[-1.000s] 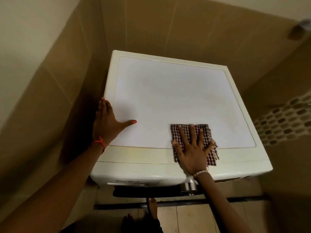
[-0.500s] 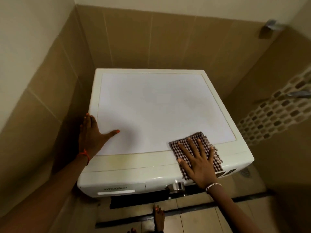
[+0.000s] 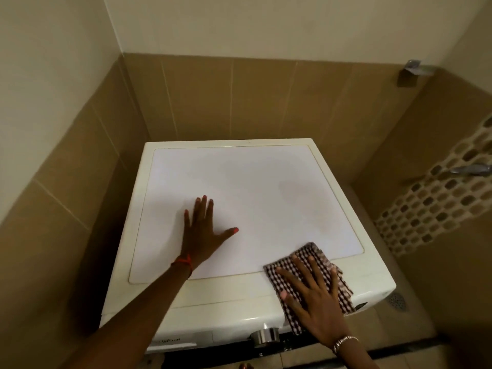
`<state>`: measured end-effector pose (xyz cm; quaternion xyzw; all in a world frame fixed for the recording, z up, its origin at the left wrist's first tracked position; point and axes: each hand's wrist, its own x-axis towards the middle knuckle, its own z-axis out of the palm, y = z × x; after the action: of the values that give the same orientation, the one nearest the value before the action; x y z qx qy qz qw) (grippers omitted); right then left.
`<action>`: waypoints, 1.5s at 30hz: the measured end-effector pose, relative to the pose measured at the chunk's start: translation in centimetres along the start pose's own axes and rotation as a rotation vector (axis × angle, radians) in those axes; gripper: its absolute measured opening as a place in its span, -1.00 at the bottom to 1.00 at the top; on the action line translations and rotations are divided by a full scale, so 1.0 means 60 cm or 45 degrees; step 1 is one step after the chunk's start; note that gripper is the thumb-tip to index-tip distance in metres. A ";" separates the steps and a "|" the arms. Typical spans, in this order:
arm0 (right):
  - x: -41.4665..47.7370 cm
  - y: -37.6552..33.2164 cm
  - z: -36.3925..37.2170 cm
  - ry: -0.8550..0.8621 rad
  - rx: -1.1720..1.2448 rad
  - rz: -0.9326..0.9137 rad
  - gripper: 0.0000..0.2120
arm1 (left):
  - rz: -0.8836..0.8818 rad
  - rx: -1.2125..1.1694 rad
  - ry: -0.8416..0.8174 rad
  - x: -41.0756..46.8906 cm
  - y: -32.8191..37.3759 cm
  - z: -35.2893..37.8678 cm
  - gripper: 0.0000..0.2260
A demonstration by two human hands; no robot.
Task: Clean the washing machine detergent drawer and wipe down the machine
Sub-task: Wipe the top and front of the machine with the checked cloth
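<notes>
head | cloth (image 3: 312,252) long axis front-to-back | right hand (image 3: 316,302) flat on it

Tan wall tiles (image 3: 239,102) were seen below cream paint. A mosaic strip (image 3: 436,209) was set in the rt wall, w/ a metal tap (image 3: 471,169) over it. A floor drain (image 3: 397,301) was seen btm rt.

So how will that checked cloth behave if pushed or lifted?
Likely floppy: the checked cloth bends over the front edge of the washing machine. Probably thin and light, since it lies flat under the spread right hand. It should slide easily on the smooth white top, but may bunch if pushed edge-on.
</notes>
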<state>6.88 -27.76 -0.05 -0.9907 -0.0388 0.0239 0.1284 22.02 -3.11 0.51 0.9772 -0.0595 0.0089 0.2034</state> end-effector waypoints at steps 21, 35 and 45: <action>0.198 0.083 -0.018 0.071 -0.047 -0.089 -0.41 | 0.060 0.127 0.047 0.056 0.003 0.048 0.01; 0.401 0.001 -0.040 -0.044 0.443 0.384 -0.41 | 0.033 0.161 0.039 0.060 0.001 0.053 -0.10; 0.469 -0.022 0.001 0.055 -0.016 -0.131 -0.05 | 0.046 0.176 0.041 0.062 -0.002 0.054 -0.17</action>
<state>34.83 -24.12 -0.80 -0.9884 -0.0871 -0.0044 0.1240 25.72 -4.73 -2.37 0.9875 -0.0733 0.0326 0.1361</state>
